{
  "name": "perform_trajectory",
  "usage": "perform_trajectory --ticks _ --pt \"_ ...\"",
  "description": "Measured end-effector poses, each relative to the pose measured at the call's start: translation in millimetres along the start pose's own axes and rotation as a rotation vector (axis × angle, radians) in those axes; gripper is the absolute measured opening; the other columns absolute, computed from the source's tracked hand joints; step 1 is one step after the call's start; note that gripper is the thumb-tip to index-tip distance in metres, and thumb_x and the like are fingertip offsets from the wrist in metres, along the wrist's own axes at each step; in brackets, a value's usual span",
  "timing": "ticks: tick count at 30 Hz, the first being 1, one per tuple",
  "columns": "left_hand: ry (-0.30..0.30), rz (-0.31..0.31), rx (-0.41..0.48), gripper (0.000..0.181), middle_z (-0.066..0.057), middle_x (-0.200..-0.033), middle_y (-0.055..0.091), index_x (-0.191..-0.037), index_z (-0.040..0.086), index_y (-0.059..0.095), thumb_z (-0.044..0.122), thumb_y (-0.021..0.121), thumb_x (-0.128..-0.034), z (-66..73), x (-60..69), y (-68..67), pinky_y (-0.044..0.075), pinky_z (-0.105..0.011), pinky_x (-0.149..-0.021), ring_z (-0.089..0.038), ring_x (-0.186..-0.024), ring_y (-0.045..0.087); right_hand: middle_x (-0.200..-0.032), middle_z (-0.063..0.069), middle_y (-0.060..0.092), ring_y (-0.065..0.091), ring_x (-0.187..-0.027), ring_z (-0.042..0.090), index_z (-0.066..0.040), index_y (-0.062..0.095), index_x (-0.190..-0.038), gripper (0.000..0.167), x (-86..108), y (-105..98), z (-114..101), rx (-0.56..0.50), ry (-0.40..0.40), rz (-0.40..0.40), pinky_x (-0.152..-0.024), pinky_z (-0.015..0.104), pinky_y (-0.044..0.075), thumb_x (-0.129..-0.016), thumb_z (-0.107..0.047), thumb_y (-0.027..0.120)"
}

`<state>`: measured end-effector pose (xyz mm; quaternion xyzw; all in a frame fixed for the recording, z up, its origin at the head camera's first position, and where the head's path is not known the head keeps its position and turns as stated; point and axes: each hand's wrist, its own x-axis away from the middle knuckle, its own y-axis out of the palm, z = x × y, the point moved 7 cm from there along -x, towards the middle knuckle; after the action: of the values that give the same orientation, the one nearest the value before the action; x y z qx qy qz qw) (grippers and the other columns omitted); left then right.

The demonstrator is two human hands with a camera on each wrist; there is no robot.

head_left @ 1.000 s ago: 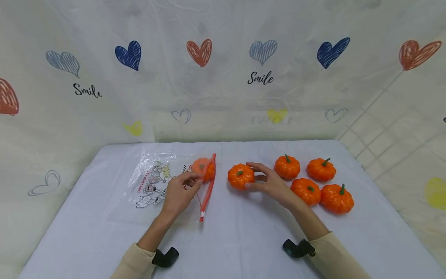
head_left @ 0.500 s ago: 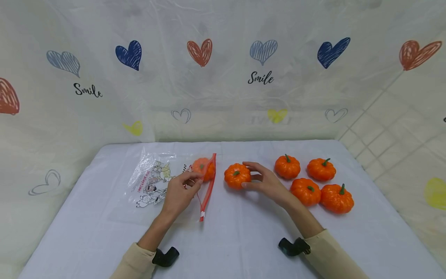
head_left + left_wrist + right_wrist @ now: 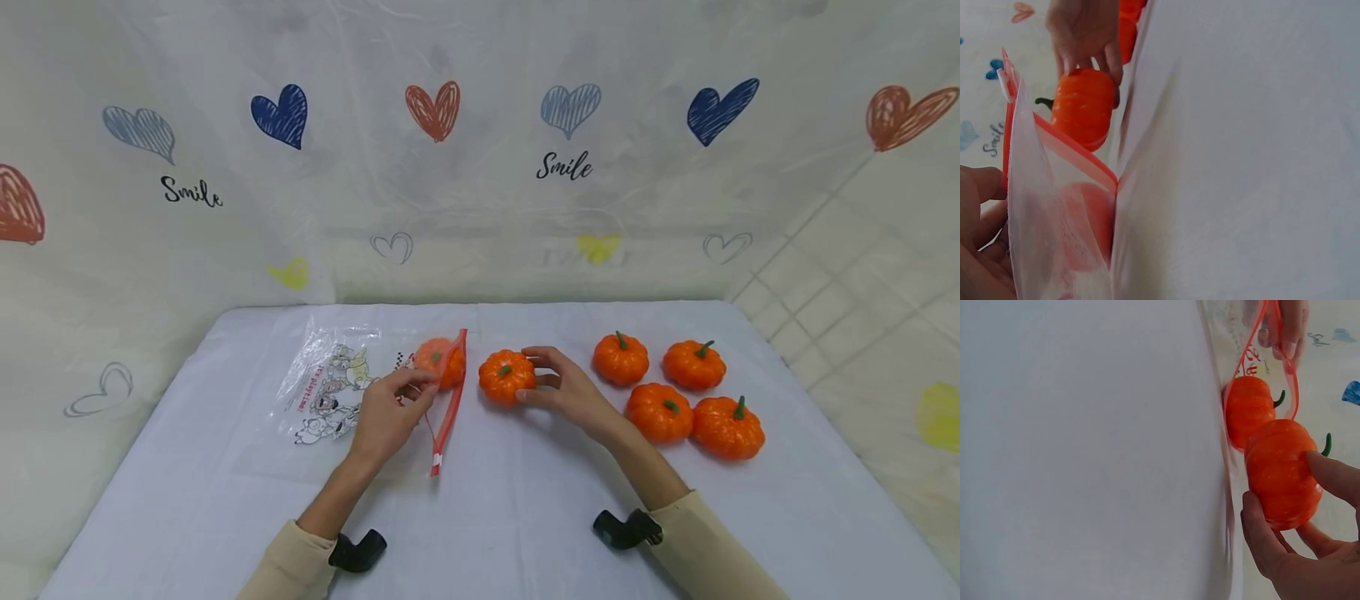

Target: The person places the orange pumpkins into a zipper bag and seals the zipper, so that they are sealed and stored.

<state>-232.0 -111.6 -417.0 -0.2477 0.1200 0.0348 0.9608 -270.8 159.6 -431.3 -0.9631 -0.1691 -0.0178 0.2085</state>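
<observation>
Head camera: on a white table (image 3: 517, 517), a person's left hand (image 3: 390, 417) pinches a clear bag (image 3: 451, 417) near its red-edged mouth, thumb and forefinger nearly together. The bag lies flat, with cartoon animals printed on it; one bagged pumpkin (image 3: 430, 357) sits inside, just behind the mouth. The right hand (image 3: 573, 396) holds an orange pumpkin (image 3: 504, 379) just outside the mouth, fingers and thumb curved apart round its side. Whether that pumpkin touches the table is unclear. To the right stand four loose pumpkins (image 3: 659, 413) with green stems, grouped near one another. Behind hangs a pale sheet (image 3: 480, 192) with hearts and the word "Smile".

Left wrist camera: the mouth gapes, its red strips spread apart. The left hand's fingers meet the bag's edge, partly cut off by the frame. Beyond, the right hand grips the pumpkin, stem sideways in this view.

Right wrist camera: thumb on one side, fingers on the other, the pumpkin fills the right hand's grasp and overlaps the bagged pumpkin in view.
</observation>
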Motion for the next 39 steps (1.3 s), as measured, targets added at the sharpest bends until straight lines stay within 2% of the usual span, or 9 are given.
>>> perform_trajectory --ticks 12,18,39 --pt "-0.022 -0.002 -0.006 0.018 -0.003 -0.097 0.074 -0.112 0.016 0.080 0.019 0.076 -0.0953 -2.2 0.9 -0.7 0.053 -0.018 -0.071 -0.017 -0.087 0.063 -0.159 0.015 0.046 0.054 -0.139 0.038 -0.016 0.044 -0.155 0.068 -5.5 6.4 1.1 -0.014 0.005 -0.024 -0.117 0.054 0.046 -0.095 -0.021 0.076" --pt "-0.007 0.001 0.004 0.018 -0.004 -0.096 0.074 -0.112 0.015 0.080 0.016 0.076 -0.0944 -1.6 0.7 -0.2 0.052 -0.018 -0.068 -0.017 -0.086 0.062 -0.160 0.014 0.047 0.055 -0.138 0.038 -0.016 0.045 -0.154 0.068 -5.5 10.0 -0.9 -0.013 0.003 -0.019 -0.116 0.054 0.046 -0.094 -0.019 0.077" --pt "-0.004 -0.013 -0.004 0.018 -0.003 -0.096 0.073 -0.113 0.016 0.080 0.017 0.076 -0.0950 -0.4 0.4 0.7 0.052 -0.018 -0.071 -0.017 -0.088 0.062 -0.156 0.015 0.049 0.057 -0.136 0.037 -0.015 0.047 -0.152 0.065 -10.4 24.2 -4.5 -0.042 0.004 -0.035 -0.115 0.053 0.047 -0.094 -0.015 0.076"
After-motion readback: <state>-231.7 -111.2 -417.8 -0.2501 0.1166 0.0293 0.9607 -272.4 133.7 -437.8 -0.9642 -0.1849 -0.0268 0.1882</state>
